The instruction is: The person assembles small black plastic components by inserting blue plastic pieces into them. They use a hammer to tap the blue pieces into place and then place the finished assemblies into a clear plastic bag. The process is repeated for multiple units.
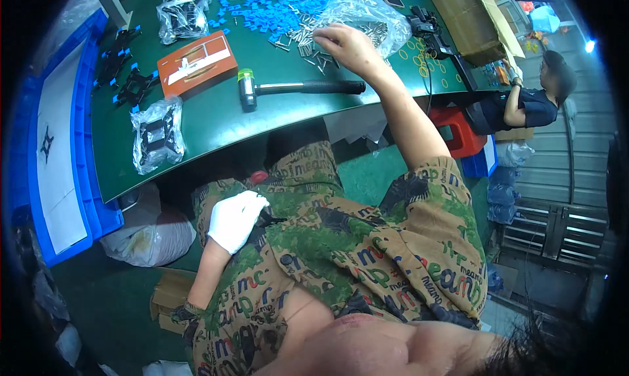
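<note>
My right hand (350, 47), bare, reaches over the pile of small silver screws (306, 34) on the green table. Its thumb and fingers are drawn together; whatever may be between them is too small to make out. In a white glove, my left hand (234, 220) is down by my lap, its fingers closed round a black part (270, 217) that is mostly hidden. Nearest to my right hand, beside the screws, lies a clear plastic bag (367, 12). Many small blue pieces (262, 12) are scattered left of the screws.
A mallet (308, 87) lies near the table's front edge, beside an orange box (196, 65). Black brackets with blue tips (135, 88) and a bagged bracket (157, 133) are at left. Yellow rings (419, 55) and a cardboard box (468, 22) lie right. Another person (534, 97) works beyond.
</note>
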Tool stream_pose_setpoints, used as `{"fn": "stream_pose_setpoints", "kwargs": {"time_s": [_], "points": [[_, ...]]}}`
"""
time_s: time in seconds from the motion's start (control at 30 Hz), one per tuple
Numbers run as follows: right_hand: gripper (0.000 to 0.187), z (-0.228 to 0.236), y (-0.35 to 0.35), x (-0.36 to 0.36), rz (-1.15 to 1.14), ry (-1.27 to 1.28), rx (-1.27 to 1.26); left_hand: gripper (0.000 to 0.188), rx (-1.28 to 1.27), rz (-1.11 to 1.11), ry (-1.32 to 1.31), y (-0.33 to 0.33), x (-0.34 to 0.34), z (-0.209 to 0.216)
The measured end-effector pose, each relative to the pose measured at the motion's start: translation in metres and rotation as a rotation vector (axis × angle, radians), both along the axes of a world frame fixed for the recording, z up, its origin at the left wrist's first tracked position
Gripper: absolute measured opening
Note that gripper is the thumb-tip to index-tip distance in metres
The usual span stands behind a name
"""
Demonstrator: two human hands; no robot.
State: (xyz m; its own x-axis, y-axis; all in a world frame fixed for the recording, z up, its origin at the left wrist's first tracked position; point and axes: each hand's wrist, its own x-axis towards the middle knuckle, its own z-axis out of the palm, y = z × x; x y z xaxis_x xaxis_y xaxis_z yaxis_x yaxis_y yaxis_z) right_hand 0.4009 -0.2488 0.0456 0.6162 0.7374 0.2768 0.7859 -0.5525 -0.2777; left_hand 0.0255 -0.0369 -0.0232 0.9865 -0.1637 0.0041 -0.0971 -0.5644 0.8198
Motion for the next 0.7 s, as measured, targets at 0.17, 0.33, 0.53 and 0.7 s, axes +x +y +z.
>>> {"fn": "stream_pose_setpoints", "kwargs": {"time_s": [0.17,0.33,0.53,0.7], "points": [[0.027,-0.007,0.054,0.024,0.008,-0.094,-0.08,0.014,0.02,0.017,-0.035,-0.002,0.001,0.004],[0.029,-0.014,0.081,0.038,-0.003,-0.195,-0.189,0.015,-0.032,0.054,0.014,-0.002,-0.002,0.008],[0.031,-0.01,0.092,0.04,0.072,-0.256,-0.349,0.018,-0.079,0.078,0.131,-0.002,-0.004,0.001],[0.033,-0.007,0.095,0.048,0.082,-0.177,-0.433,0.017,-0.035,0.046,0.073,-0.002,-0.004,-0.004]]}}
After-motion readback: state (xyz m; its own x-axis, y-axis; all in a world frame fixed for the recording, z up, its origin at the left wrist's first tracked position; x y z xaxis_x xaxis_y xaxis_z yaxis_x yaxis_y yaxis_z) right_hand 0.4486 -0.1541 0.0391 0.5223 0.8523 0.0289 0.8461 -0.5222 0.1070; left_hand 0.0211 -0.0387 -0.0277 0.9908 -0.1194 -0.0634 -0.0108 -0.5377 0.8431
